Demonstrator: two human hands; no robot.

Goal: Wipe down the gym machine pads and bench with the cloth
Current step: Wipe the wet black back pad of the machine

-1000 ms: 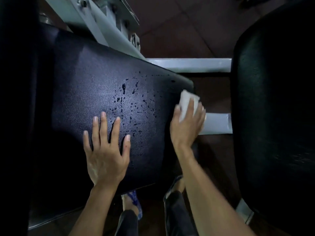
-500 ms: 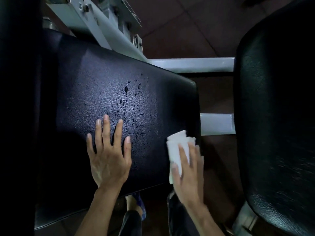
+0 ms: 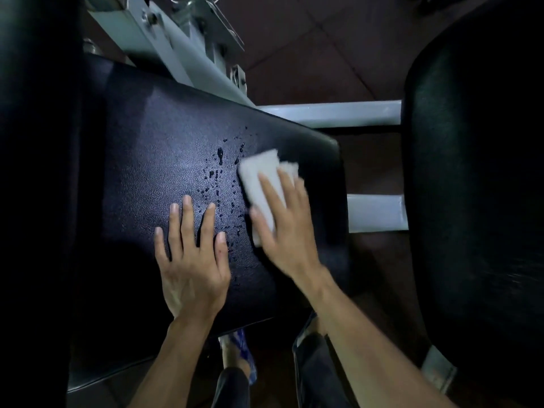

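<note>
The white folded cloth (image 3: 259, 178) lies flat on the black textured vinyl pad (image 3: 153, 160), toward its right end, at the edge of a scatter of water droplets (image 3: 219, 178). Soft, light and limp (likely damp), it should slide best under a flat palm rather than a pinch. The right hand (image 3: 287, 231) presses it with straight fingers. The left hand (image 3: 192, 260) rests flat on the pad's near side, fingers extended. A grey steel frame (image 3: 329, 113) runs past the pad's far edge.

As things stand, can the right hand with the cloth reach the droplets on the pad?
Probably yes. The right hand presses the cloth on the pad right beside the droplets; nothing lies between. The left hand rests flat at their lower edge.
</note>
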